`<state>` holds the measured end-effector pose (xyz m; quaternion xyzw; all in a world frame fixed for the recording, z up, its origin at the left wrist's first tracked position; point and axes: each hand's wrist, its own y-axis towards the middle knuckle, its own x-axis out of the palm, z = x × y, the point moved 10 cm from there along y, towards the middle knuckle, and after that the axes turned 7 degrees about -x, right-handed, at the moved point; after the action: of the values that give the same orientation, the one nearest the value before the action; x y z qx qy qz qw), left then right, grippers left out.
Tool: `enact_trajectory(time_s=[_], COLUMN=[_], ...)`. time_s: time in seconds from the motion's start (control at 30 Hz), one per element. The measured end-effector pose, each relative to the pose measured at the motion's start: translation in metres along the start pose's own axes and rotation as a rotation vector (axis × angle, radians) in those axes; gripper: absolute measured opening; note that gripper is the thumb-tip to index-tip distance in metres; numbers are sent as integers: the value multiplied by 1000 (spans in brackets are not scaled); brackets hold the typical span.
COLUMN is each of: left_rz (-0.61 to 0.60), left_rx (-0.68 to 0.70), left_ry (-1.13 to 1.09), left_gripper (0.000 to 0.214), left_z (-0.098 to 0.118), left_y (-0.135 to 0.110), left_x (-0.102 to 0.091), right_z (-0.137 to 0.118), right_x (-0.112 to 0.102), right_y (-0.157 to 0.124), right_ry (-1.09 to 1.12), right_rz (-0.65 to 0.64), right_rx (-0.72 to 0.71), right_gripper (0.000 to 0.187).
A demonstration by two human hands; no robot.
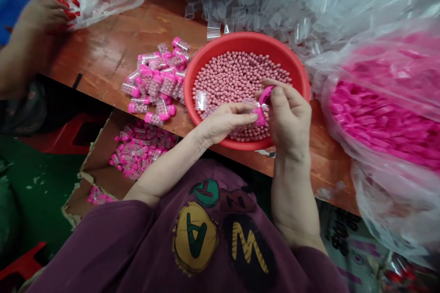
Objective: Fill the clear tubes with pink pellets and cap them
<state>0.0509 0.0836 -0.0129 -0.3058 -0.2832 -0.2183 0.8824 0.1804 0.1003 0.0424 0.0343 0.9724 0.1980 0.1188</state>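
Observation:
A red bowl (206, 62) full of small pink balls (233, 75) sits on the wooden table. Over its near side my left hand (225, 121) pinches a small clear tube that is mostly hidden by the fingers. My right hand (288, 116) is closed on a pink cap (264, 96) right beside that tube, the two hands touching. One empty clear tube (201, 100) lies on the balls at the bowl's left.
A pile of filled, pink-capped tubes (156, 82) lies left of the bowl. A cardboard box (137, 149) below the table edge holds more. A plastic bag of pink caps (381, 114) is on the right, clear empty tubes (261, 13) behind. Another person's hand (41, 16) is at far left.

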Motion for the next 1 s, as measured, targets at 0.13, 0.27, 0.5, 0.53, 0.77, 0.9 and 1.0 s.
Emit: enact_trajectory(time_s=[0.13,0.27,0.5,0.53,0.77,0.9,1.0], left_rz=[37,41,41,34,32,63,131], left_rx=[-29,-47,-2,-1,5,156,249], left_ry=[-100,-128,-87,-89,27,200,234], left_gripper=[3,5,15,17,30,36,40], left_z=[0,-1,-1,-1,-1,6,11], left_y=[2,2,5,5,2,2,2], left_x=[-5,-4,-4,-4,0,0,-6], right_z=[-21,-23,-12,-12,-16,-11,-6], right_x=[-3,9,18,18,19,18,22], right_y=[-25,-43,-34,-33,-33,-31,-31], right_ry=[-298,-528,-682,-688,-923,-919,-903], right_rz=[-77,-126,-103,-94,-44,-95,-161], right_rx=[-212,-319,-343,-355,-432,-396,-343], right_gripper=[67,83,76,71,59,62,71])
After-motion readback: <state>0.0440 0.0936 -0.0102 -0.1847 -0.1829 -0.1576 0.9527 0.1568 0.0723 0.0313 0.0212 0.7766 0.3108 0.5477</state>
